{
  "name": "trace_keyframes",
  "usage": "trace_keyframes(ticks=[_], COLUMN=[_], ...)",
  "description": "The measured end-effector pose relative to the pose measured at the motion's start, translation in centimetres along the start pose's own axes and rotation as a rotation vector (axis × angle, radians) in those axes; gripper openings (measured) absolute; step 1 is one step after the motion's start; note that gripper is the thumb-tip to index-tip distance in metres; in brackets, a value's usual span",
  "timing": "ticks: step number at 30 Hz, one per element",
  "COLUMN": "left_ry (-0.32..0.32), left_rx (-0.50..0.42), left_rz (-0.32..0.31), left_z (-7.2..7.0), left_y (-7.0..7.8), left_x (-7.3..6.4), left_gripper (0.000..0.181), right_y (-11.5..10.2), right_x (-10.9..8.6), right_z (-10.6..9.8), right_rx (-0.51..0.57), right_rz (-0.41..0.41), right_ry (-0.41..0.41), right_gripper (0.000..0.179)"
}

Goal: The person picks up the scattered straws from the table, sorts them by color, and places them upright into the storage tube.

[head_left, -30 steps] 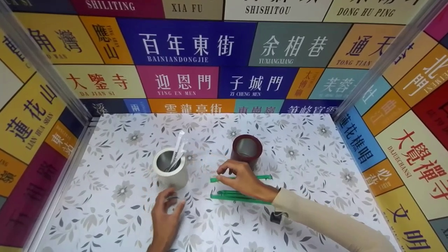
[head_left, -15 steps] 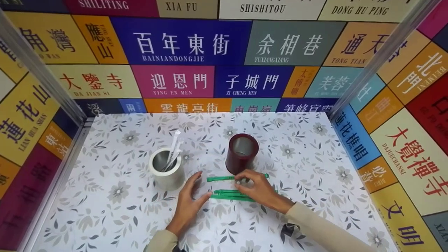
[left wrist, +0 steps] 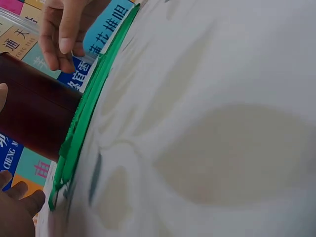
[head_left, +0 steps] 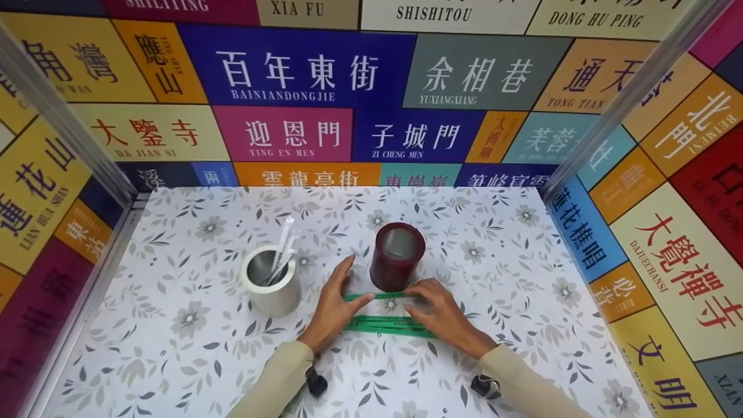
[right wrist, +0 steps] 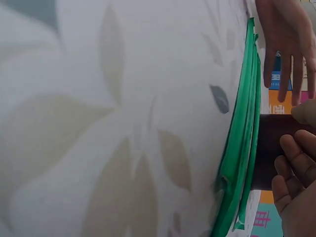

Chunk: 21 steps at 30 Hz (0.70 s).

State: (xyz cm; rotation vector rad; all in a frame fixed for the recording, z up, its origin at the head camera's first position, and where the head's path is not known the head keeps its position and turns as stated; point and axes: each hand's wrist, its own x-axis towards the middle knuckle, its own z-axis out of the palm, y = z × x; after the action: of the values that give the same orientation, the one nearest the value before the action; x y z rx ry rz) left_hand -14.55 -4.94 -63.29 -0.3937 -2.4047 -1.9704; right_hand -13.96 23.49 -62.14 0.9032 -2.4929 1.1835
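A pale cup (head_left: 274,299) stands upright toward the left edge of the table (head_left: 191,371), white sticks (head_left: 283,244) leaning out over its rim toward the far edge, their lower ends partly hidden inside. Next comes the left hand (head_left: 331,310), its fingers straight and reaching toward the far edge, its thumb spread toward the right edge. Between the hands, in the middle of the table, the green sticks (head_left: 388,322) lie flat, one on its own toward the far edge and the rest bunched nearer; their long axes run roughly parallel to that edge. Their ends are partly covered by the hands, and how many are bunched is hard to make out. A dark red cup (head_left: 396,264) stands upright just beyond them. The right hand (head_left: 444,313) is bent over their right part, fingers loosely curled, thumb apart, nothing pinched; whether either hand touches them I cannot tell.
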Motion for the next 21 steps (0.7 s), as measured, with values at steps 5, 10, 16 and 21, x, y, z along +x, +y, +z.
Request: trace_keyframes(ticks=[5,10,16,21], left_ry=[-0.010,-0.036,-0.088,-0.081], left_rx=[0.000,0.007,-0.028,-0.039], left_rz=[0.055,0.048,0.029,0.035], left_z=[0.4,1.4,2.6,3.1], left_y=[0.2,0.3,0.2,0.2], left_x=[2.3,4.0,4.9,5.3], left_gripper=[0.099,0.103,0.107,0.106], right_y=[1.0,1.8,2.1,1.8], right_x=[0.2,0.1,0.1,0.4], right_z=[0.5,1.0,1.1,1.0], right_rx=[-0.073,-0.111,-0.151,-0.190], right_rz=[-0.030,-0.020,-0.005,-0.018], right_ry=[-0.022,-0.025,-0.044,-0.118], right_gripper=[0.030,0.028,0.024,0.024])
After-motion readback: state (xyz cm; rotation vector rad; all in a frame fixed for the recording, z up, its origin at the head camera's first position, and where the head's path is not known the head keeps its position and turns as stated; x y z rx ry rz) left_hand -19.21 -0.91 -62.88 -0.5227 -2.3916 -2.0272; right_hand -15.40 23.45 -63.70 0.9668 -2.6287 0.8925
